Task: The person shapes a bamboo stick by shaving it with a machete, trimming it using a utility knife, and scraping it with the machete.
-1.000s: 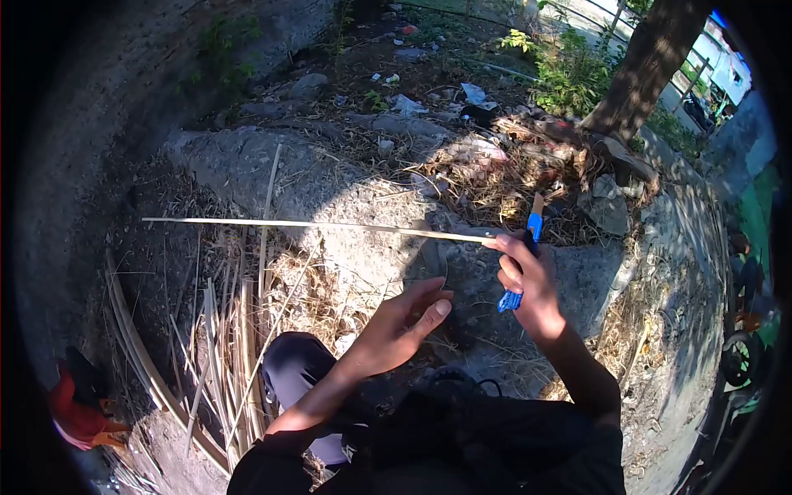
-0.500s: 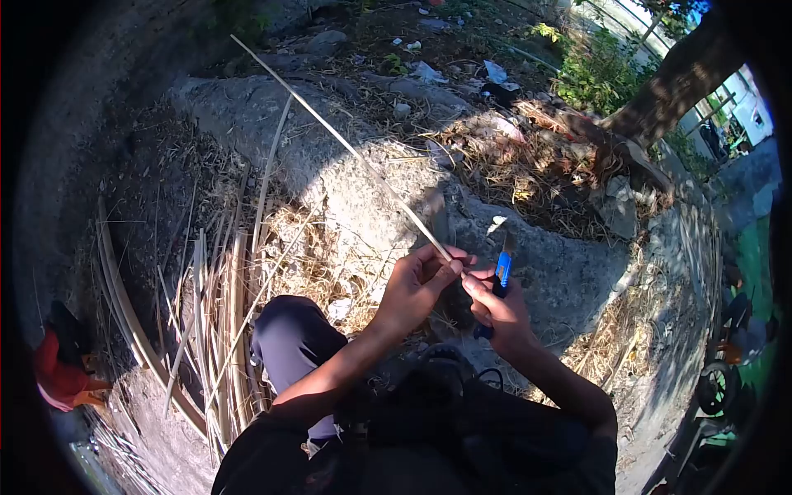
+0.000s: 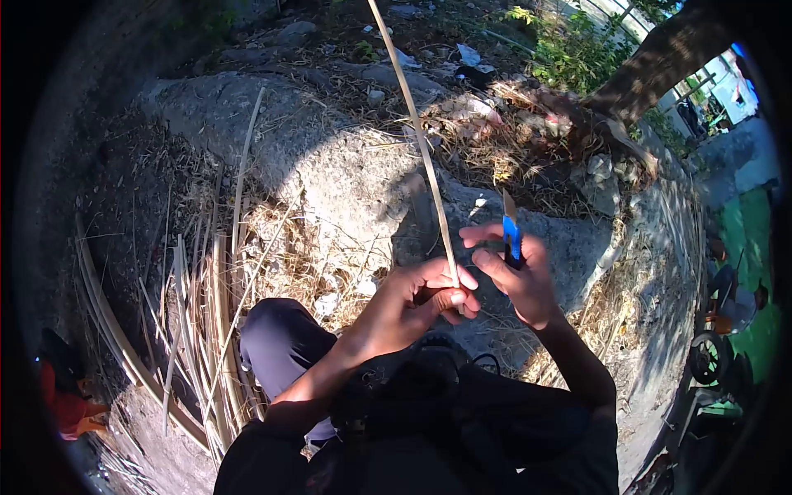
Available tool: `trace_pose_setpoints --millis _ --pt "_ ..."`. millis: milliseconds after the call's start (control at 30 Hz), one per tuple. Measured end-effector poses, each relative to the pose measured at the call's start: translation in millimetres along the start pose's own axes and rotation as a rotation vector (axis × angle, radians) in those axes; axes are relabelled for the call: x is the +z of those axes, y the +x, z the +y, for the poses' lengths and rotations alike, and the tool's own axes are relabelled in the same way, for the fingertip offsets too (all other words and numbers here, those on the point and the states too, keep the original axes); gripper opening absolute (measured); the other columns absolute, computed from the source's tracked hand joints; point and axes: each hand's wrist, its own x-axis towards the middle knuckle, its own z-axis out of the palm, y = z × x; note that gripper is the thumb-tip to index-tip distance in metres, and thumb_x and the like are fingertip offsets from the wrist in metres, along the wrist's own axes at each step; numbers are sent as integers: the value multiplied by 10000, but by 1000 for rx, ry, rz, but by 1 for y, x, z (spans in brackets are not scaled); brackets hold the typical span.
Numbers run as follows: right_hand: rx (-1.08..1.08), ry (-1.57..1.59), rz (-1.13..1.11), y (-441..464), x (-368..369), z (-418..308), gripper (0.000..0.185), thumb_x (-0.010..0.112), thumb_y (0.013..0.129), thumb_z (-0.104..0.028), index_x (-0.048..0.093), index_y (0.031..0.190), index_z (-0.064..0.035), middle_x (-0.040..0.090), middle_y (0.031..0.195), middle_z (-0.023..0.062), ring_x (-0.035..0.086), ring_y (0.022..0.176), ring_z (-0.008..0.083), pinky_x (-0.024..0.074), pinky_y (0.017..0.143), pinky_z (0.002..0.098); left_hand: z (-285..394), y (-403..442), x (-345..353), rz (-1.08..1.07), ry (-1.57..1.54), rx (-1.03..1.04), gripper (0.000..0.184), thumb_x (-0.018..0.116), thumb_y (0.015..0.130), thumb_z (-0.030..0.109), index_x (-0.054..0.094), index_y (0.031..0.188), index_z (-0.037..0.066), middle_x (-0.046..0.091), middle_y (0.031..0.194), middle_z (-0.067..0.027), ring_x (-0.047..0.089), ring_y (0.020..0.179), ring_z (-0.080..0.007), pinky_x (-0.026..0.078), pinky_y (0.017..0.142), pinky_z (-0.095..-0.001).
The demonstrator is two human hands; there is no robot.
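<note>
A long, thin pale strip (image 3: 422, 148) rises from my left hand (image 3: 412, 307), whose thumb and fingers pinch its lower end. Just to the right, my right hand (image 3: 525, 276) holds a blue utility knife (image 3: 512, 239) against the palm, its blade pointing up. The right thumb and index finger are apart and do not touch the strip. A small gap separates the two hands.
Long strips (image 3: 219, 330) lie in a bundle at the left, beside my knee (image 3: 285, 342). A stone ledge (image 3: 346, 181) crosses ahead, with dry debris and a tree trunk (image 3: 660, 66) behind. People are at the far left (image 3: 70, 404) and far right (image 3: 738, 307).
The strip has passed from my right hand to my left and swung from sideways to nearly upright. My right hand came to the strip's end, then moved off it, still holding the knife.
</note>
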Motion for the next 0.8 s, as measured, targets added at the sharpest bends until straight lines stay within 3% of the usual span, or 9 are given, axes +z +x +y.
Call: trace_pose_setpoints --millis 167,333,400,500,533,633,733,767,800 --pt "75 -81 -168 10 4 4 287 800 944 -154 724 1158 22 723 802 10 655 701 34 487 590 218 -6 -2 2 76 70 84 200 631 1039 24 659 1237 6 771 1040 -117 763 960 -193 614 802 -325" --pt "-127 -286 -23 23 4 13 245 842 904 -163 771 1053 17 770 832 42 661 723 34 514 652 236 22 -13 -2 300 807 115 204 772 951 96 752 1132 2 799 986 -123 783 854 -224 590 754 -310" --pt "-235 -336 23 31 -2 21 222 835 900 -149 784 1046 10 784 850 62 678 724 67 532 679 254 31 -20 -6 423 928 360 190 844 870 100 779 1031 22 781 923 -110 750 841 -241 566 756 -335" --pt "-215 -477 -8 38 -18 31 199 818 896 -154 801 1040 -18 797 867 109 723 760 89 541 681 294 53 -22 -9 634 1264 609 273 887 798 162 780 1042 106 711 943 -12 654 965 -217 450 865 -366" --pt "-214 -474 -1 39 -19 33 199 818 896 -154 801 1040 -18 797 867 109 723 760 89 541 681 294 55 -22 -11 640 1318 586 331 874 817 184 761 1122 124 715 1116 -18 648 1108 -230 404 989 -411" --pt "-226 -450 -55 38 -19 26 211 824 889 -196 808 1031 -41 784 857 133 740 722 155 529 657 322 49 -18 -15 580 1500 429 479 854 843 220 691 1291 174 658 1334 0 570 1352 -248 218 1163 -508" --pt "-299 -629 -167 36 -21 16 236 833 878 -232 804 1023 -49 752 814 147 717 684 264 511 637 348 34 -12 -15 526 1529 326 417 820 873 208 690 1267 166 663 1318 -20 578 1342 -224 194 1193 -566" --pt "-341 -632 -181 35 -21 20 238 835 874 -236 800 1018 -49 732 787 150 697 683 303 508 638 355 32 -12 -17 528 1551 363 284 783 912 206 713 1180 145 719 1163 -49 689 1153 -246 413 1084 -517" --pt "-382 -636 -194 35 -19 19 241 837 871 -240 797 1014 -50 713 760 152 678 681 342 506 638 362 30 -13 -17 525 1552 362 284 783 912 206 713 1180 145 719 1163 -49 689 1153 -246 413 1084 -517"
